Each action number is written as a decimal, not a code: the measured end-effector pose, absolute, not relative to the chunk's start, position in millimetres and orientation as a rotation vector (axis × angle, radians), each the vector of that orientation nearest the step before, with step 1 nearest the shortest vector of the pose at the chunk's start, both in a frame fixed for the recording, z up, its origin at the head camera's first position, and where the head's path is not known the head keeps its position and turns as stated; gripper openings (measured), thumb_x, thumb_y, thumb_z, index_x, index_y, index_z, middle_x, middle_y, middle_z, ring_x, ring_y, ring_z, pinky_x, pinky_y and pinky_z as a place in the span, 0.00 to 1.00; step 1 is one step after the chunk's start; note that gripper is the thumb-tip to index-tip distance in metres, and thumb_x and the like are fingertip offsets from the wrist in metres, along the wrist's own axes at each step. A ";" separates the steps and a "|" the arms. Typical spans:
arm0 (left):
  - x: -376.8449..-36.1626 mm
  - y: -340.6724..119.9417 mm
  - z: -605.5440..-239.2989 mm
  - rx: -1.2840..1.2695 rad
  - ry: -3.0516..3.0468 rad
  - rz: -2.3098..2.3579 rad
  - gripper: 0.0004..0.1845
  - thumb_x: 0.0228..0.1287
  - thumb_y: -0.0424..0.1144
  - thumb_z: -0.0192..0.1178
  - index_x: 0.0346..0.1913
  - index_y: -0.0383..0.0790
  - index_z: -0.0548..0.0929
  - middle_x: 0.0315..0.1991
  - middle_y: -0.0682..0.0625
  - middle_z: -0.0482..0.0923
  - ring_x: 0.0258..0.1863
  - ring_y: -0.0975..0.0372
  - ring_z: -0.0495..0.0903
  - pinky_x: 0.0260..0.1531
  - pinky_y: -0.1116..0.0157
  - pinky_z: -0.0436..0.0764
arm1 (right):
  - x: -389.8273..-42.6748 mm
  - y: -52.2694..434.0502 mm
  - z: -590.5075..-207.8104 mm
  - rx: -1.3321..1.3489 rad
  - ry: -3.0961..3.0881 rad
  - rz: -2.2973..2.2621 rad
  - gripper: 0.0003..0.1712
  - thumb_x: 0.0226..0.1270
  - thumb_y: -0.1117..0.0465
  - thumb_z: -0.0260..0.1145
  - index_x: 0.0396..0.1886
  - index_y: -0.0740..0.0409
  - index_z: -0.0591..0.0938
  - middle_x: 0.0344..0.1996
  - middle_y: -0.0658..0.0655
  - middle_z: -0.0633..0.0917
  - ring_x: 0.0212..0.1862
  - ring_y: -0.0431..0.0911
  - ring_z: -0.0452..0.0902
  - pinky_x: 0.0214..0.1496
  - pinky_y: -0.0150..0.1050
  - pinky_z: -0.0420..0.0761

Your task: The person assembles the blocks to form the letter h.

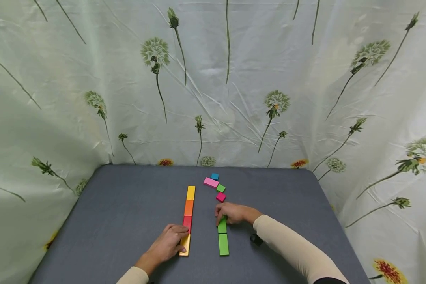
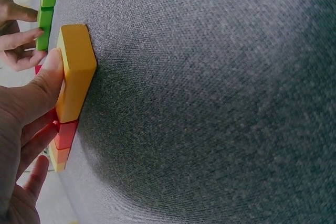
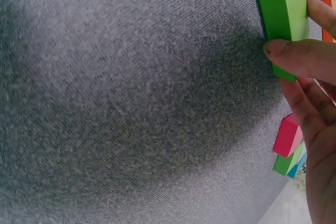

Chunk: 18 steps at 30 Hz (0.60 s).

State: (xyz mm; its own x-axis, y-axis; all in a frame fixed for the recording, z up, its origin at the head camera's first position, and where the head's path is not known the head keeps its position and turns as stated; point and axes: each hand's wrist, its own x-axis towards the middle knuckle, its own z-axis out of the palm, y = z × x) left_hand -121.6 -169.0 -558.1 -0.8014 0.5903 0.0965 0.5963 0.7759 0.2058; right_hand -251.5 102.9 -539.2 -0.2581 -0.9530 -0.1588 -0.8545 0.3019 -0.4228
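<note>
Four-sided blocks lie end to end in two rows on the grey table. The left row runs from a yellow-orange block point(image 1: 185, 247) through a red block point(image 1: 187, 221) and an orange block point(image 1: 189, 208) to a yellow block point(image 1: 191, 193). Beside it my left hand point(image 1: 167, 242) touches the near yellow-orange block with the thumb; its other fingers reach the red block. My right hand point(image 1: 234, 213) pinches the far green block point(image 1: 222, 226) between thumb and fingers. A second green block point(image 1: 223, 245) lines up just nearer. In the right wrist view, the thumb covers part of the green block point(image 3: 283, 9).
Beyond the right hand lie a crimson block point(image 1: 221, 197), a small green block point(image 1: 221, 188), a pink block point(image 1: 211, 182) and a blue block point(image 1: 215, 176). A black object point(image 1: 256, 239) shows beneath the right forearm. Flowered curtain point(image 1: 213, 98) surrounds the table point(image 1: 127, 205).
</note>
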 end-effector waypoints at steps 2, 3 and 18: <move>-121.7 -168.7 -558.3 -0.980 -2.934 -0.351 0.25 0.45 0.45 0.74 0.46 0.33 0.86 0.47 0.48 0.84 0.50 0.58 0.80 0.52 0.57 0.73 | -251.4 103.7 -539.1 -1.617 2.196 -0.368 0.23 0.50 0.79 0.66 0.40 0.52 0.89 0.42 0.51 0.78 0.47 0.39 0.72 0.54 0.29 0.74; -121.8 -168.7 -558.5 -0.978 -2.934 -0.350 0.25 0.45 0.45 0.74 0.47 0.33 0.86 0.47 0.48 0.84 0.50 0.58 0.79 0.52 0.57 0.72 | -251.4 103.8 -539.2 -1.619 2.197 -0.371 0.23 0.50 0.80 0.66 0.40 0.52 0.89 0.42 0.51 0.78 0.47 0.39 0.72 0.54 0.29 0.74; -120.9 -168.7 -556.5 -0.968 -2.959 -0.376 0.26 0.45 0.44 0.74 0.48 0.32 0.85 0.48 0.47 0.84 0.51 0.57 0.79 0.53 0.56 0.72 | -247.7 103.6 -541.4 -1.562 2.223 -0.362 0.23 0.49 0.79 0.66 0.40 0.50 0.89 0.42 0.48 0.78 0.48 0.36 0.71 0.54 0.29 0.73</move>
